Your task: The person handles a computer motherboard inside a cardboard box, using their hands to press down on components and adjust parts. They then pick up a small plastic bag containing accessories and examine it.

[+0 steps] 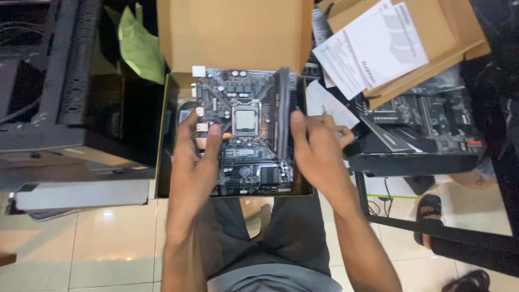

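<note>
Nearest the camera, the left hand (195, 157) is resting on the left part of the motherboard (243, 135), fingers curled with the thumb pressing near the silver processor socket (245, 120). The right hand (316, 143) is closing its thumb on the memory stick (283, 111), whose long axis is running away from the person along the board's right side. The board is sitting in the open cardboard box (232, 32), whose walls are crowding it left and right, leaving room only upward.
</note>
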